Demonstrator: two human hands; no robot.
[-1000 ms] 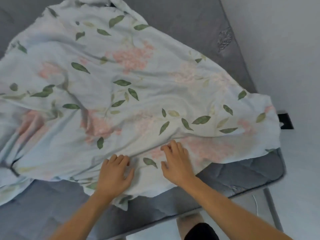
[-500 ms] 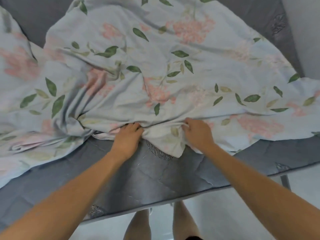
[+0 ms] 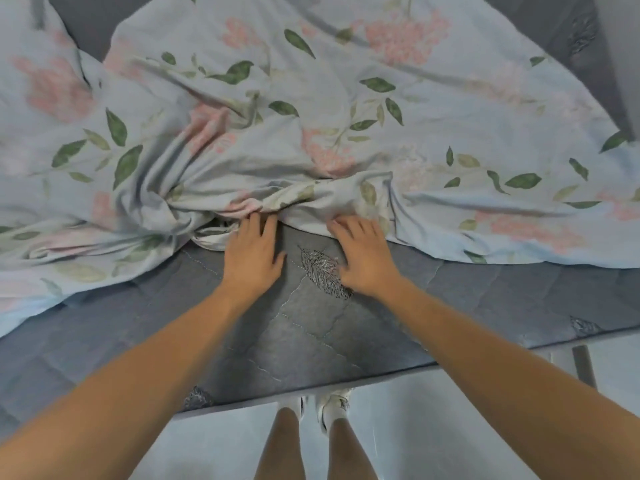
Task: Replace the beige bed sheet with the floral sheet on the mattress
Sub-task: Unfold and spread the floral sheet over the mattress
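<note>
Head view: I stand at the near edge of the bed, both arms reaching forward over the grey mattress.
Floral sheet: the floral sheet lies rumpled across the far part of the mattress, its near hem bunched into a ridge just ahead of my hands, so a bare quilted strip shows between it and me.
Left hand: my left hand lies palm down on the mattress, fingers nearly straight and close together, tips touching the bunched hem; I judge it is placed to catch the edge, not gripping it.
Right hand: my right hand also lies flat, fingers spread a little wider, tips on the hem beside an embroidered leaf.
Beige sheet: none in view, so I judge it is already off.
Why here: the hem is the part to draw toward me to cover the bare strip.
Next need: a firm pinch on the hem, then an even pull with both hands.
</note>
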